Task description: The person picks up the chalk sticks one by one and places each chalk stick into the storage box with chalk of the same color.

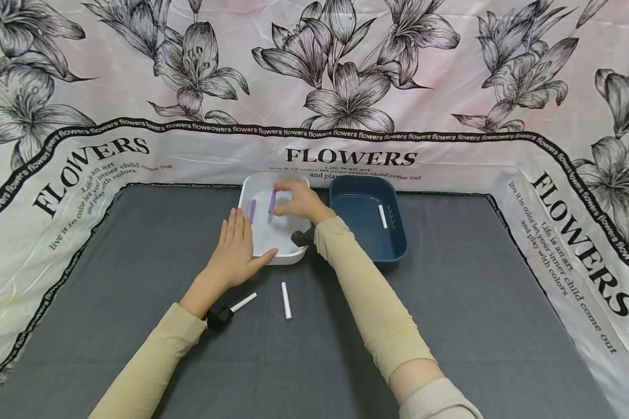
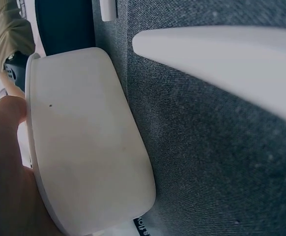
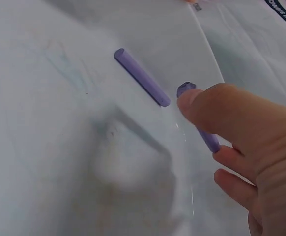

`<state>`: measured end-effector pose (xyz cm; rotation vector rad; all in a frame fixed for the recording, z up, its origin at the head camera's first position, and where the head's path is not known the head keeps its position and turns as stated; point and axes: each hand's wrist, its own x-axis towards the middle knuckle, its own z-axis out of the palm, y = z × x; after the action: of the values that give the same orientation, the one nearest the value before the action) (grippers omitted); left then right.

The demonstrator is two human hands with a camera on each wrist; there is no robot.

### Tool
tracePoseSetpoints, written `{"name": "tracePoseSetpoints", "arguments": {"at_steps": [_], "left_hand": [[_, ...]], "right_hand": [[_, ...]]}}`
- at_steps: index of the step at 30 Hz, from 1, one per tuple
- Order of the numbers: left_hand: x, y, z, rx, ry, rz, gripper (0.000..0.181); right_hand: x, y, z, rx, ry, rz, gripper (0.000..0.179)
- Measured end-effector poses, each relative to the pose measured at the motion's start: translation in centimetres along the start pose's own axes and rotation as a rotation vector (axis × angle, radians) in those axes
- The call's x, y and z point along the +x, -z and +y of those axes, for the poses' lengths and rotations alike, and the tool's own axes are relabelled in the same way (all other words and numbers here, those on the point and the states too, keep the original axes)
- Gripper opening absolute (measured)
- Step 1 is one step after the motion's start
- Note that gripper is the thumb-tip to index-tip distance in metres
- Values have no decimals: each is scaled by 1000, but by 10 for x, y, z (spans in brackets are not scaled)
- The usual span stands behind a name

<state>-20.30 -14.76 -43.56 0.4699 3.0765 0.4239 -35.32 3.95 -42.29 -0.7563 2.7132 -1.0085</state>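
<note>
Over the white plastic tray [image 1: 279,247], my right hand [image 1: 301,201] pinches a purple chalk stick [image 3: 209,140] between thumb and fingers. A second purple chalk stick [image 3: 143,77] lies on the tray's floor, close to the left wall. My left hand [image 1: 232,250] rests at the tray's front left corner with its fingers straight. In the left wrist view, the thumb touches the rim above the tray's outer wall [image 2: 84,137]; the other fingers are mostly hidden there.
To the right of the white tray stands a dark blue tray [image 1: 364,247] with one white chalk stick [image 1: 382,216] inside. Two more white sticks, one [image 1: 286,301] in front and another [image 1: 243,302] beside the left wrist camera, lie on the grey cloth [image 1: 304,372].
</note>
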Motion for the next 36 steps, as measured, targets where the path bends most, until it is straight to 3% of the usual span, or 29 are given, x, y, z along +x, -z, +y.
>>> {"name": "tracePoseSetpoints", "arguments": {"at_steps": [15, 21, 36], "left_hand": [[-1, 2, 1, 38, 3, 4, 106], [0, 3, 1, 22, 4, -16, 106], [0, 0, 1, 35, -10, 13, 106]], "right_hand": [[6, 0, -7, -279, 9, -107, 67], [10, -3, -10, -374, -24, -145, 67], [11, -8, -5, -477, 25, -141, 68]]}}
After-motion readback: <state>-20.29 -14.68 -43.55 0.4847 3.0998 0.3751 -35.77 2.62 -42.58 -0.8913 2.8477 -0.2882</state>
